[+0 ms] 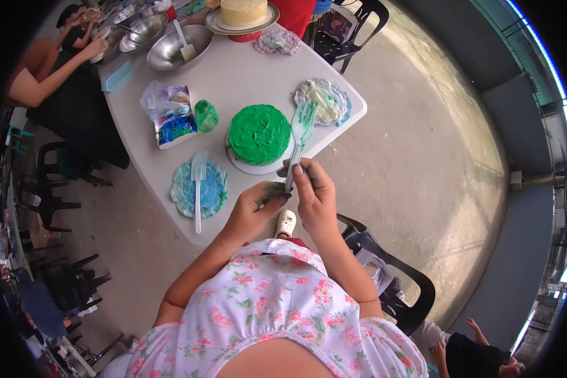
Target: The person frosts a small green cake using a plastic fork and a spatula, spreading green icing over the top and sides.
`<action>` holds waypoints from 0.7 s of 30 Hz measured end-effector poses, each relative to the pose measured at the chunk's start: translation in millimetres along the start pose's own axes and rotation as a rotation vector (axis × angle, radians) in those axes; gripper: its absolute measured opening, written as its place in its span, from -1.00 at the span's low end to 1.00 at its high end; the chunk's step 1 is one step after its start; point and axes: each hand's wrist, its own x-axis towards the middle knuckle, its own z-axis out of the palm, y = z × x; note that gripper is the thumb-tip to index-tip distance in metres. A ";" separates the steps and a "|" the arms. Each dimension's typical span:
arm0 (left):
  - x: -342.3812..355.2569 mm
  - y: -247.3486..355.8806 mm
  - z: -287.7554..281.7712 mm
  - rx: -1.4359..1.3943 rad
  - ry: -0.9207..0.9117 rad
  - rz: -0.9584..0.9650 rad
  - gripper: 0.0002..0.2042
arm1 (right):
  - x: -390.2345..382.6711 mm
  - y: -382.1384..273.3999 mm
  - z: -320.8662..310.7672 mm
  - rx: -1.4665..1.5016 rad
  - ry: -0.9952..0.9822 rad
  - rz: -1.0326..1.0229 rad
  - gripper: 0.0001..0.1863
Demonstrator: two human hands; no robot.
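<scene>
A clear plastic fork [303, 123], smeared with green frosting, points away from me just right of the cake. My right hand [316, 194] grips its handle between thumb and fingers. The fingers of my left hand [255, 209] are pinched together at the lower end of the handle, and they carry dark green stains. A round cake [259, 134] covered in rough green frosting stands on a white board [251, 167] near the table's corner. On a round blue cloth [181, 195] to the left lies a white spatula [198, 171].
On the white table [246, 75] are a box [177, 131] with blue frosting smears, a green-smeared bag [206, 116], a ruffled cloth [327, 104], a steel bowl [170, 53] and a pale cake [240, 11]. A black chair [416, 277] stands at my right; people are at the far left.
</scene>
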 end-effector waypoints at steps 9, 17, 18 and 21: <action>22.7 -13.8 -20.7 -0.122 0.694 0.016 -0.86 | 81.4 -10.6 -78.6 0.141 0.096 -0.055 -0.77; 39.0 -31.2 -68.4 -0.186 0.961 0.092 -0.79 | 103.1 -6.3 -62.8 -0.065 -0.015 0.102 -0.76; 40.4 -33.6 -73.5 -0.192 0.971 0.088 -0.79 | 104.4 -3.2 -57.5 -0.072 -0.024 0.107 -0.76; 42.6 -39.4 -87.1 -0.209 0.977 0.056 -0.74 | 107.1 7.8 -42.0 -0.211 -0.068 0.057 -0.75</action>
